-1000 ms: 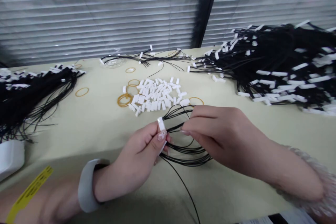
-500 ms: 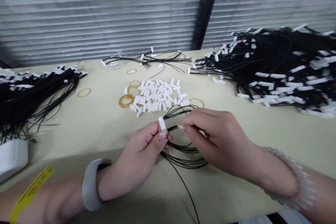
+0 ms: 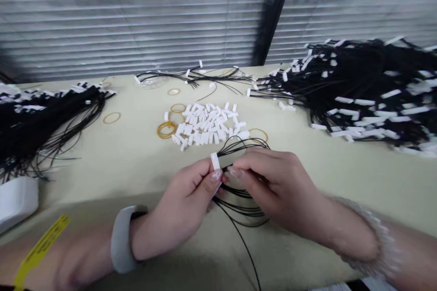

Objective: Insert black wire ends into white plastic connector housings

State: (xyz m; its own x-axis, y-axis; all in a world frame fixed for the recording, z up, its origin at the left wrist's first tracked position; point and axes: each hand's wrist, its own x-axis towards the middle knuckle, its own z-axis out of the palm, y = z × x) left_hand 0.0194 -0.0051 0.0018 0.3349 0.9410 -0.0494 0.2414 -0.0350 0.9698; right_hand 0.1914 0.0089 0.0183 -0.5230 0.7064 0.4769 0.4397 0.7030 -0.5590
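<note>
Between the thumb and fingers of my left hand [image 3: 191, 195] is a white connector housing [image 3: 215, 161], held at a tilt. Thin black wires [image 3: 244, 211] run out of its right side and curve in loops; one long wire trails down to the bottom edge. My right hand [image 3: 273, 179] is closed in a pinch on a black wire close to the connector housing, its thumb and index tips nearly touching my left fingertips. The wire's end is hidden by the fingers. Just beyond my hands lies a pile of small white connector housings [image 3: 208, 122].
Yellow rubber bands [image 3: 166, 130] lie around the pile. A large heap of black wires with white connectors [image 3: 368, 77] stands at right, another wire bundle [image 3: 51, 122] at left. Loose wires [image 3: 191, 76] lie along the back by the blinds [image 3: 136, 18]. A white container [image 3: 18, 202] sits at left.
My right hand has moved slightly left, bringing its pinched fingertips closer to the connector housing. The left hand keeps its grip. The whole view has shifted a little.
</note>
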